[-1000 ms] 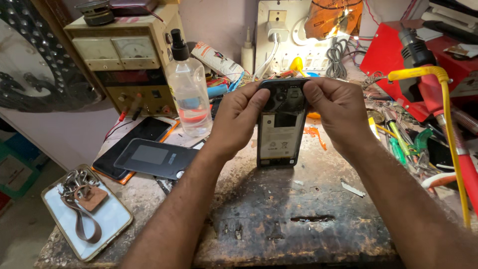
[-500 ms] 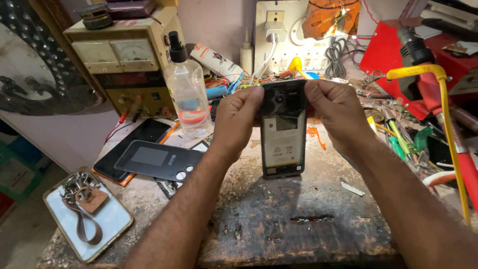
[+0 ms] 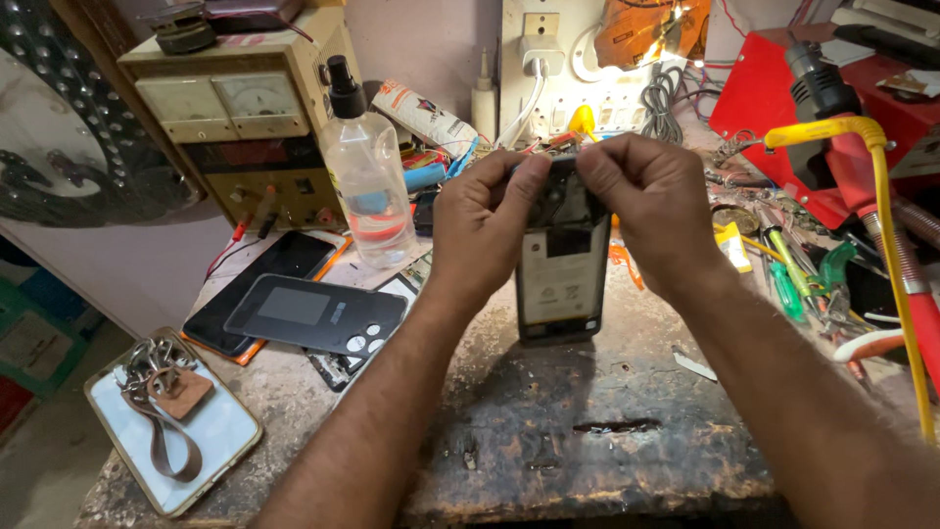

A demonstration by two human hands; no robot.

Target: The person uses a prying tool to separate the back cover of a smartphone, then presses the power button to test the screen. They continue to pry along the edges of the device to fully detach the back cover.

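Observation:
Both hands hold an opened smartphone [image 3: 561,279] upright above the worn wooden bench [image 3: 607,441], its back cover off and the pale battery and dark upper board showing. My left hand [image 3: 487,230] grips the phone's left side, thumb and fingertips pinched at its top edge. My right hand [image 3: 651,201] grips the right side, fingers pinched at the same top edge. Between the two hands the phone's top part is mostly hidden.
A dark phone back cover [image 3: 313,315] lies on another phone [image 3: 257,289] at left. A clear spray bottle [image 3: 366,176] stands before a beige power supply [image 3: 240,113]. A phone with keys [image 3: 166,421] lies front left. Screwdrivers [image 3: 783,284] and a yellow hose [image 3: 886,216] crowd the right.
The phone has stayed upright between my hands. My fingers have closed in over its top edge, covering more of the upper board than before.

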